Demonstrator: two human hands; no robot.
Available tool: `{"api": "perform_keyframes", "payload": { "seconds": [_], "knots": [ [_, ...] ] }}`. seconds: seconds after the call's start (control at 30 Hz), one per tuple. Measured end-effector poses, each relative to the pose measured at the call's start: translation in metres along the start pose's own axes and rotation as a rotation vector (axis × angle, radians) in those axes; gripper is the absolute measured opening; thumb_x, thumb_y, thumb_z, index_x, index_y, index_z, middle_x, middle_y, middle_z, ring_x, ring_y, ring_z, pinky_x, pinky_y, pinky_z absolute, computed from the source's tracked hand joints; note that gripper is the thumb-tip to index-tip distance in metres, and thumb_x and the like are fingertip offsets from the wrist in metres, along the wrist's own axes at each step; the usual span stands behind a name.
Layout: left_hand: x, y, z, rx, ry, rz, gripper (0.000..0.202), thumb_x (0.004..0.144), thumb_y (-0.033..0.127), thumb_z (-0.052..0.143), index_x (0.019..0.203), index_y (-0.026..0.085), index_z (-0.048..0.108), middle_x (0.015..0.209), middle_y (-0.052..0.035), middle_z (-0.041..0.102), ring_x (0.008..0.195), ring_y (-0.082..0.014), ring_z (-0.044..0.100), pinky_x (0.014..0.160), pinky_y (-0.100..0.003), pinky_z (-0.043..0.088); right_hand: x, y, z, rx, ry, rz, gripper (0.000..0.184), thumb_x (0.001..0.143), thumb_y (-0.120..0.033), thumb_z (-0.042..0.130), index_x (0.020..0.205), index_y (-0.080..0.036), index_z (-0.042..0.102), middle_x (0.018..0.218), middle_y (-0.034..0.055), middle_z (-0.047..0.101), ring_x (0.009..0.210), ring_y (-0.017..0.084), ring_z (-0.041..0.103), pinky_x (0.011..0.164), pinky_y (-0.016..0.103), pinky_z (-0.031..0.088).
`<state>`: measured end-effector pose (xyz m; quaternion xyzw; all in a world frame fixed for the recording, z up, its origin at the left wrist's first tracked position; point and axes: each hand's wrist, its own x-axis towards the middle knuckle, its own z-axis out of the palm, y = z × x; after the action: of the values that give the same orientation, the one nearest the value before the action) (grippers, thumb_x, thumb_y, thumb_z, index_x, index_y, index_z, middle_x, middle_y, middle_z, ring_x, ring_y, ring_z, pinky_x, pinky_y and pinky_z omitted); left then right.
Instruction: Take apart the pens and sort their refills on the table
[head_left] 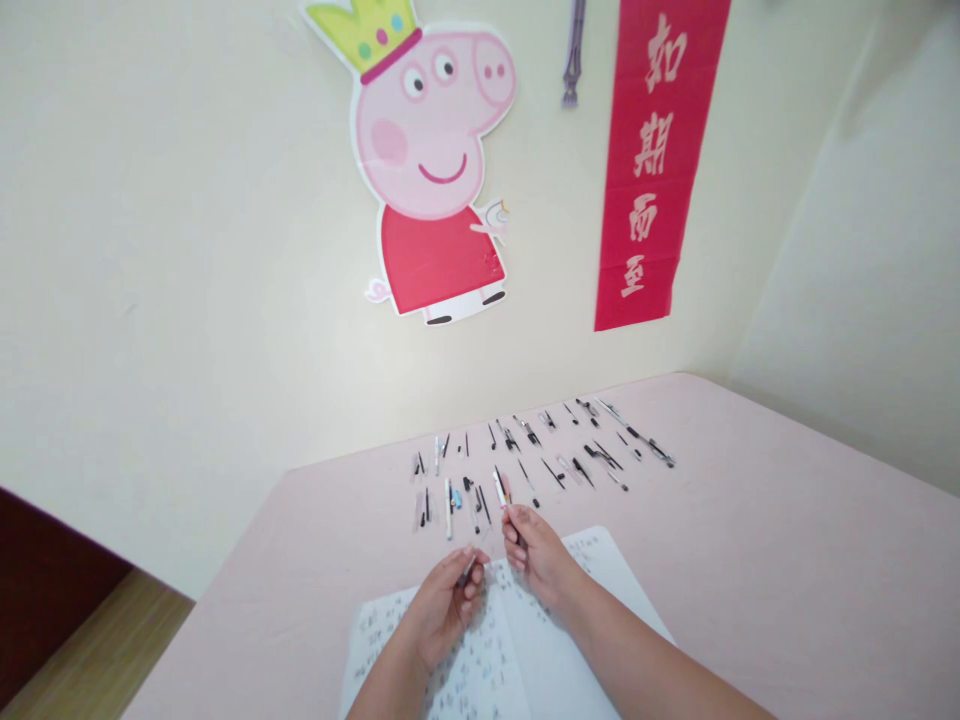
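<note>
My left hand (452, 598) is closed, thumb against fingers, on a thin dark pen part (466, 573); most of it is hidden in the fingers. To its right and a little farther off, my right hand (534, 545) is closed around a slim pen piece. A white and pink pen (501, 488) with a dark tip shows just beyond the right fingertips; I cannot tell whether it is held or lies on the table. Both hands are above an open notebook (570, 660) with handwriting on its left page and at the top of its right page.
Several taken-apart pens, caps and refills (529, 432) lie in two rows across the far part of the pink table (772, 540). The wall behind carries a cartoon pig cutout (442, 250) and a red paper banner (660, 200).
</note>
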<state>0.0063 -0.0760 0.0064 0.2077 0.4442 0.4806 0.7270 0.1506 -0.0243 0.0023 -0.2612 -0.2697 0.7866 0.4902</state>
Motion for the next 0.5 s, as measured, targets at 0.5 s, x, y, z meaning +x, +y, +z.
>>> {"api": "perform_keyframes", "payload": {
  "seconds": [0.5],
  "knots": [
    [-0.007, 0.002, 0.011, 0.068, 0.034, 0.006, 0.031, 0.073, 0.042, 0.064, 0.079, 0.011, 0.061, 0.057, 0.0037, 0.048, 0.041, -0.0015, 0.036, 0.036, -0.012, 0.024, -0.007, 0.003, 0.007, -0.193, -0.086, 0.054, 0.037, 0.061, -0.045, 0.072, 0.077, -0.016, 0.054, 0.047, -0.0107, 0.042, 0.033, 0.000, 0.021, 0.035, 0.019, 0.010]
  ]
}}
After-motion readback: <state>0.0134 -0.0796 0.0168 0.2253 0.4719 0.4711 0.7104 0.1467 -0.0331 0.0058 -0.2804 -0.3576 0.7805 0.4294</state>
